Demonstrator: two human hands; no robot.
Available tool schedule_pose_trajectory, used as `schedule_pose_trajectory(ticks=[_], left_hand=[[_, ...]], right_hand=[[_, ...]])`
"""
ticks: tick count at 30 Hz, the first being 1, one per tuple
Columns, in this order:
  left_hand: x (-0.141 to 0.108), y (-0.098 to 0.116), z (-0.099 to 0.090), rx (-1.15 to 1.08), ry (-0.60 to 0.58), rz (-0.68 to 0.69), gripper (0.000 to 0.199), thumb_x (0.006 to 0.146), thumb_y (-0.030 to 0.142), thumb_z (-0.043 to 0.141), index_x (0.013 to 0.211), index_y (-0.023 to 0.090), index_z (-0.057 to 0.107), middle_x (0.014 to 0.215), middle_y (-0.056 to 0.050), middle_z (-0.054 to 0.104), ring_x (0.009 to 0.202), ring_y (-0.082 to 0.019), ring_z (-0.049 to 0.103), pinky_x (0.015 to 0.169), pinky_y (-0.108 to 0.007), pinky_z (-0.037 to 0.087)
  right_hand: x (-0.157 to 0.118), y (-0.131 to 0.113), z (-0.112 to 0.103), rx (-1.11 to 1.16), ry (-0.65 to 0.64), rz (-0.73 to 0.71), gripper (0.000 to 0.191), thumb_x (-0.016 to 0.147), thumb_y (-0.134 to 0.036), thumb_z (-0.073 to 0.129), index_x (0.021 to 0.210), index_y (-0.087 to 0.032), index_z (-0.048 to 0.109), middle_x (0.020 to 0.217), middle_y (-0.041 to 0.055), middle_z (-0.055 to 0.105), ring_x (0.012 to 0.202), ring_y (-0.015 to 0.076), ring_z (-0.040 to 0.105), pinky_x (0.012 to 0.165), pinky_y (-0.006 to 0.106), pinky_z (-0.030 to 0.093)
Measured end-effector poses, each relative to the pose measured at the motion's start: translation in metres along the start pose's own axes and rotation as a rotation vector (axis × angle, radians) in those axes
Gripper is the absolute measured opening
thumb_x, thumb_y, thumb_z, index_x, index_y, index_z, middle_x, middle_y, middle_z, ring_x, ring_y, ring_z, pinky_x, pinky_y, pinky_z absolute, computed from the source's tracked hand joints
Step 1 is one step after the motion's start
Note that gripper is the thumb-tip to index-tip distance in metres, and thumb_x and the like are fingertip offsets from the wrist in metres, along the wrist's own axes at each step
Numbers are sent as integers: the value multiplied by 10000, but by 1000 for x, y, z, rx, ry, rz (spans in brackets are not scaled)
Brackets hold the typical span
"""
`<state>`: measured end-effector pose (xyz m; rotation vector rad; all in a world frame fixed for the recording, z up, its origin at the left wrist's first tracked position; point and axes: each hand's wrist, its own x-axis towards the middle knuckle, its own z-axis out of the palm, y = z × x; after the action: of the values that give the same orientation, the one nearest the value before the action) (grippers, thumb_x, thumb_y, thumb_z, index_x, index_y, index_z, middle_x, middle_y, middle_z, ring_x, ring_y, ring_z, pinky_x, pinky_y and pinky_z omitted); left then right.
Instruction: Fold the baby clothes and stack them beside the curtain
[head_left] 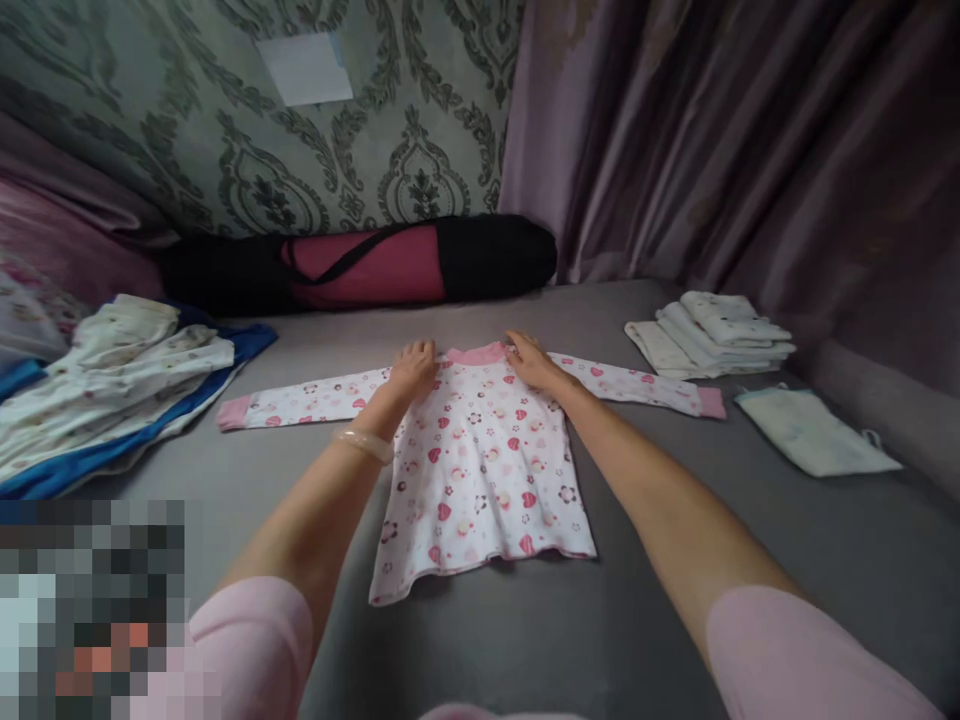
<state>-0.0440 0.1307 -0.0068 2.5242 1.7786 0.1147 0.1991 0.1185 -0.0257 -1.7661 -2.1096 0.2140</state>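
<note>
Head camera: we look down at a grey surface point(480, 650), where a long-sleeved printed shirt point(480, 470) lies spread before us, sleeves stretched sideways, pink collar at the far end. Our left hand point(414, 370) rests on its left shoulder, fingers close together; our right hand point(531, 362) is at the right shoulder, fingers partly apart. We cannot tell whether either pinches the fabric. A loose cloth heap point(127, 370) lies left; right, a folded stack point(720, 340) has a flat folded cloth point(810, 435) near it. Beyond, a long black-and-red bag point(367, 268) lies along the patterned wall point(187, 150), which bears white paper point(307, 70), beside purple curtains point(637, 130).
</note>
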Motion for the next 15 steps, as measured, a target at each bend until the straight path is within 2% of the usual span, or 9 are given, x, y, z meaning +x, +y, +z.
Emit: schedule_pose_trajectory(ticks=[2, 3, 6, 8, 11, 15], left_hand=[[-18, 9, -12, 12, 49, 15, 451, 902, 260, 470, 1333, 133, 427, 1305, -187, 505, 1179, -321, 463, 971, -417, 317], [-29, 14, -18, -4, 79, 35, 458, 899, 266, 480, 1338, 149, 424, 1310, -174, 510, 1187, -318, 460, 982, -426, 306], [-68, 39, -31, -127, 113, 145, 369, 919, 284, 452, 1273, 188, 488, 1228, -124, 589, 1154, -279, 505, 996, -432, 289], [-94, 64, -38, -216, 86, 218, 300, 922, 288, 441, 1185, 203, 557, 1128, -95, 647, 1089, -253, 552, 986, -426, 297], [-129, 112, -43, -287, 7, 301, 250, 917, 293, 432, 1010, 216, 651, 957, -81, 694, 928, -232, 612, 915, -406, 348], [-168, 171, -34, -292, -139, 361, 254, 908, 300, 436, 836, 217, 665, 881, -125, 691, 848, -240, 631, 771, -368, 402]], right_hand=[[-16, 10, -16, 104, 82, -25, 450, 929, -182, 406, 1373, -127, 456, 1380, 116, 509, 1273, 185, 436, 1043, 302, 334], [-26, 17, -24, 164, 113, 2, 437, 924, -175, 411, 1355, -129, 475, 1328, 114, 559, 1232, 177, 486, 1019, 300, 367], [-61, 37, -45, 352, 97, 192, 336, 922, -170, 428, 1214, -130, 588, 1052, 93, 703, 960, 155, 647, 856, 275, 481], [-83, 47, -55, 441, 45, 315, 269, 915, -170, 448, 1091, -126, 646, 925, 80, 722, 779, 131, 669, 715, 236, 508], [-106, 52, -62, 511, -39, 431, 203, 894, -169, 485, 944, -119, 675, 839, 70, 717, 572, 90, 621, 509, 173, 453], [-115, 43, -56, 449, -120, 534, 197, 883, -224, 528, 808, -128, 683, 716, 39, 700, 428, 57, 537, 400, 153, 355]])
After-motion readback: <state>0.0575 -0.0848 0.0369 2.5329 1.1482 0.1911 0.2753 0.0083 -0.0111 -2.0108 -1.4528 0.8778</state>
